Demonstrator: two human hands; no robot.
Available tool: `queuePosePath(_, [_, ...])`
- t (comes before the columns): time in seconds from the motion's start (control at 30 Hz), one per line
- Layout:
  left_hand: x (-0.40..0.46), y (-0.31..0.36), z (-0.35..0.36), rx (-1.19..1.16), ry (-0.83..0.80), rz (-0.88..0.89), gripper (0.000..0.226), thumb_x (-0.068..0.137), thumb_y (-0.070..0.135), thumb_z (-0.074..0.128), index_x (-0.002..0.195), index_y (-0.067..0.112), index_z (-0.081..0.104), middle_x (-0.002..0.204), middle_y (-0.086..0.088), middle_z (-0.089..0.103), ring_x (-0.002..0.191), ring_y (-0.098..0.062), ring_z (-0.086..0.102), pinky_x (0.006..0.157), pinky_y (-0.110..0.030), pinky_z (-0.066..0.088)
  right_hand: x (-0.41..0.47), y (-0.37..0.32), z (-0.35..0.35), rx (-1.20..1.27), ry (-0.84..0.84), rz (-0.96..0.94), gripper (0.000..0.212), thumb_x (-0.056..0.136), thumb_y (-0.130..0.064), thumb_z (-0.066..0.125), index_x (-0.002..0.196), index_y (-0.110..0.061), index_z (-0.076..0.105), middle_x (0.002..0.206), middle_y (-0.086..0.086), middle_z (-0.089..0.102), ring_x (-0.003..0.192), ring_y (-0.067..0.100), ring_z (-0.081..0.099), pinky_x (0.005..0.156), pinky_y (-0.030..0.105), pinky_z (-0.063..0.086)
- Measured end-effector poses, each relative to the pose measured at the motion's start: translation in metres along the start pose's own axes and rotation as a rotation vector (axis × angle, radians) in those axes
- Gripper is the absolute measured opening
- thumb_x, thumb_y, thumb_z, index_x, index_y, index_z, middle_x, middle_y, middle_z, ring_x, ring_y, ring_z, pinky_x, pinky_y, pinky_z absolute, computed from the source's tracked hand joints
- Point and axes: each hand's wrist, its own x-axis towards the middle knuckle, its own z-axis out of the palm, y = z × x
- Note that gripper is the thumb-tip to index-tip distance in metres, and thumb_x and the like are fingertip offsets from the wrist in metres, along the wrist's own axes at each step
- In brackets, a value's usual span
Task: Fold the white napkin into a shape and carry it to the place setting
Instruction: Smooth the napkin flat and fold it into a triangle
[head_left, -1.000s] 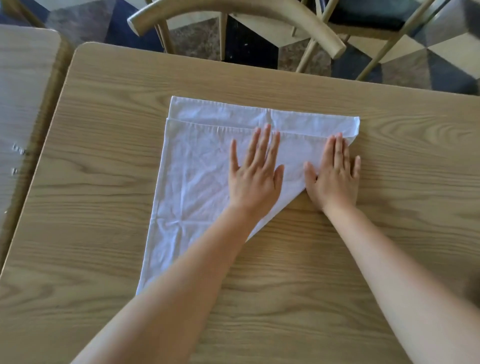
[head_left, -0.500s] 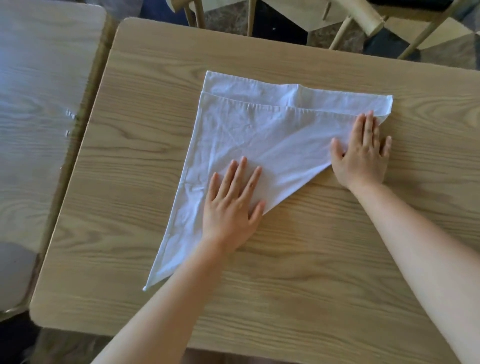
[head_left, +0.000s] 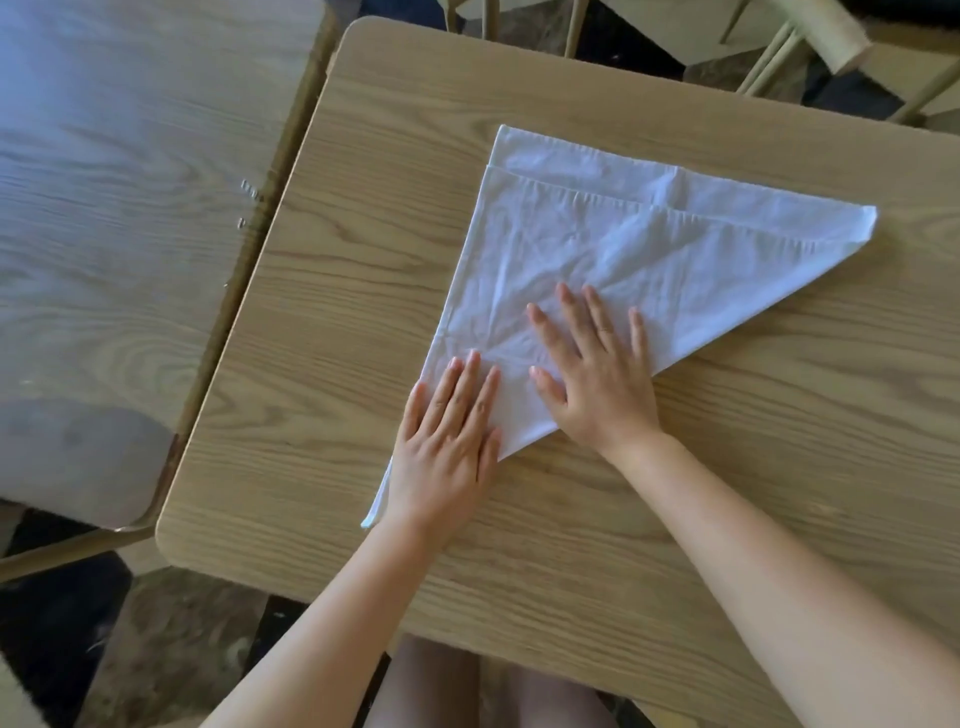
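White napkin (head_left: 623, 249) thin, limp, slides easily; left hand (head_left: 447, 441) and right hand (head_left: 597, 384) flat, fingers straight, pressing it; grab by corners.

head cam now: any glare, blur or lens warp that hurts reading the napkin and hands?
Head view: bluish glare washes the side table; wide-angle warp bows the main table edges; image slightly soft, but the napkin creases and both flat hands, left hand and right hand, read clearly; shadows are soft.
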Motion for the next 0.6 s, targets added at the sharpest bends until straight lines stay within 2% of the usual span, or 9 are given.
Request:
queuePosePath(0.2, [-0.034, -0.021, -0.009, 0.035, -0.075, -0.006, 0.054, 0.094, 0.038, 0.032, 0.145, 0.019, 0.029, 0.153, -0.003, 0.027, 0.141, -0.02, 0.025, 0.114, -0.04, 0.017, 0.0, -0.001, 0.0, -0.02, -0.02, 0.001, 0.062, 0.089, -0.051, 0.025, 0.147, -0.033, 0.011, 0.158, 0.005, 0.01, 0.145, 0.026, 0.007, 0.111, 0.06, 0.003])
queuePosePath(0.37, [-0.043, -0.024, -0.016, 0.027, -0.147, -0.011, 0.062, 0.091, 0.052, 0.026, 0.145, 0.021, 0.028, 0.153, -0.001, 0.026, 0.142, -0.017, 0.02, 0.113, -0.047, 0.011, 0.0, -0.001, -0.005, -0.012, -0.042, 0.012, 0.063, 0.091, -0.052, 0.027, 0.147, -0.033, 0.007, 0.158, 0.004, 0.004, 0.145, 0.024, 0.0, 0.112, 0.058, -0.001])
queuePosePath(0.47, [-0.013, -0.02, -0.024, 0.003, -0.08, 0.023, 0.064, 0.093, 0.052, 0.023, 0.147, 0.02, 0.024, 0.155, 0.002, 0.022, 0.143, -0.015, 0.018, 0.114, -0.051, 0.003, 0.001, 0.002, -0.008, 0.087, -0.042, -0.002, 0.062, 0.092, -0.052, 0.023, 0.147, -0.032, 0.003, 0.158, 0.0, -0.002, 0.144, 0.016, -0.008, 0.113, 0.055, -0.005])
queuePosePath(0.6, [0.087, 0.013, -0.037, -0.029, 0.035, 0.162, 0.06, 0.093, 0.044, 0.026, 0.147, 0.018, 0.023, 0.154, 0.003, 0.015, 0.143, -0.014, 0.014, 0.115, -0.049, 0.002, 0.021, 0.025, -0.02, 0.234, 0.104, 0.09, 0.058, 0.096, -0.043, 0.019, 0.148, -0.02, 0.006, 0.158, -0.001, 0.005, 0.141, 0.007, -0.007, 0.114, 0.048, -0.001])
